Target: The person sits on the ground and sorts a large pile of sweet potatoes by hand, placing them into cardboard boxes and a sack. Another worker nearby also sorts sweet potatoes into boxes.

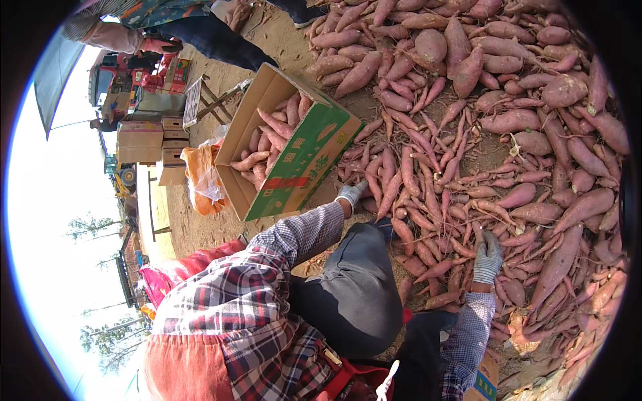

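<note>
My left hand [352, 194], in a pale knit glove, is low at the near edge of a large heap of sweet potatoes [431, 185], close to a corner of the carton. Its fingertips touch small roots, and its grip is partly hidden. Farther right, my right hand [487, 258], gloved in grey-white, rests among thin sweet potatoes with its fingers against one slender root; whether it grips the root is unclear. A green and brown cardboard carton [321, 150] lies tilted with its flaps open and many sweet potatoes [273, 133] inside.
An orange and clear plastic bag [203, 175] lies beside the carton. Red sacking [195, 265] is behind my left arm. Another person [200, 35] stands at the top left. Stacked cartons [140, 140], a folding stand [208, 100] and vehicles are farther off. Another carton [484, 378] is at the bottom right.
</note>
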Action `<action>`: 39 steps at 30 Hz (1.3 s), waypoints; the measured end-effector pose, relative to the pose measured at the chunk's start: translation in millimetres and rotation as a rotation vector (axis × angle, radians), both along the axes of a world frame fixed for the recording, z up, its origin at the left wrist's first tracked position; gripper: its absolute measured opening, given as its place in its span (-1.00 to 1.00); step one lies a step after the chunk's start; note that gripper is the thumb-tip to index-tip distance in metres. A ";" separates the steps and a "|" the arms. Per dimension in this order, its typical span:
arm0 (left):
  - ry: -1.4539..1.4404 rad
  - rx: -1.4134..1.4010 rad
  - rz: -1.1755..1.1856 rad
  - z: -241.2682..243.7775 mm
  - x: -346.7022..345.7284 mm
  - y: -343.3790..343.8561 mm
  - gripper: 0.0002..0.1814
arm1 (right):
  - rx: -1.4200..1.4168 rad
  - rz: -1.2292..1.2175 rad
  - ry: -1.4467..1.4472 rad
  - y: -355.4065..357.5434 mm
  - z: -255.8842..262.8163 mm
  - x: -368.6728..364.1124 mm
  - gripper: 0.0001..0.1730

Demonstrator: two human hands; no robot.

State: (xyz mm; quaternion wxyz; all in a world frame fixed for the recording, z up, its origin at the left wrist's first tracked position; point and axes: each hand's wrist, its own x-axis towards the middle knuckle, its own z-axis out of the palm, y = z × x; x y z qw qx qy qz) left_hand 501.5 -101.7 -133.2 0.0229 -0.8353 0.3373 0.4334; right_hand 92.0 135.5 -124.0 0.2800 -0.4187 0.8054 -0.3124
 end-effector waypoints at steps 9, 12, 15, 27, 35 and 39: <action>0.377 -0.209 -0.262 36.9 -9.0 -8.2 -0.16 | 0.036 -0.009 0.025 0.6 2.6 -7.4 -0.67; -0.048 -0.174 -0.523 45.8 -12.3 -28.4 -0.30 | 0.028 -0.024 0.040 2.8 6.4 -10.6 -0.69; -0.512 -0.185 -0.672 72.1 -40.0 -49.3 -0.41 | 0.040 -0.061 0.012 3.5 12.0 -11.3 -0.70; 0.106 -0.450 -0.049 11.4 -49.0 -73.4 -0.40 | 0.359 0.101 0.133 -29.5 37.2 35.6 -0.16; 0.389 -0.282 -0.094 27.0 -86.8 -65.6 -0.55 | 0.285 0.120 -0.309 -53.3 32.2 60.8 -0.10; 0.389 -0.319 -0.138 48.6 -88.9 -68.7 -0.68 | 0.288 0.105 -0.364 -45.1 37.5 41.8 -0.21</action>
